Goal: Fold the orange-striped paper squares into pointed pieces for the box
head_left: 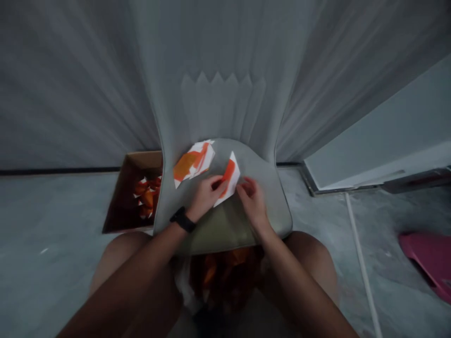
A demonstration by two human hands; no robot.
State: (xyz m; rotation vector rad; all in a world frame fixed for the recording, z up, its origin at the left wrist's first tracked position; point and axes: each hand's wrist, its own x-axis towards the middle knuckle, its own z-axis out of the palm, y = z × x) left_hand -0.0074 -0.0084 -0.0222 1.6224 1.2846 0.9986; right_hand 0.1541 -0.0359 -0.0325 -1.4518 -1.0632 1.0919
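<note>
The paper (231, 177) is white with a bright orange band. The paper pile (192, 164) mixes white edges, orange bands and a mustard-yellow patch. The chair (262, 197) is grey-green, its backrest (223, 105) marked with tone-on-tone, zigzag-topped stripes. The box (144, 159) shows tan and dark brown around orange-and-white pieces (148, 199). The wristband (183, 219) is black, the floor (52, 206) mottled blue-grey, the curtain (70, 84) streaked grey.

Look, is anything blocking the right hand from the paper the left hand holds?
Nothing visible: the right hand is right beside the paper, touching or nearly so. The left hand grips its other side, and the paper pile lies farther back, out of the way.
</note>
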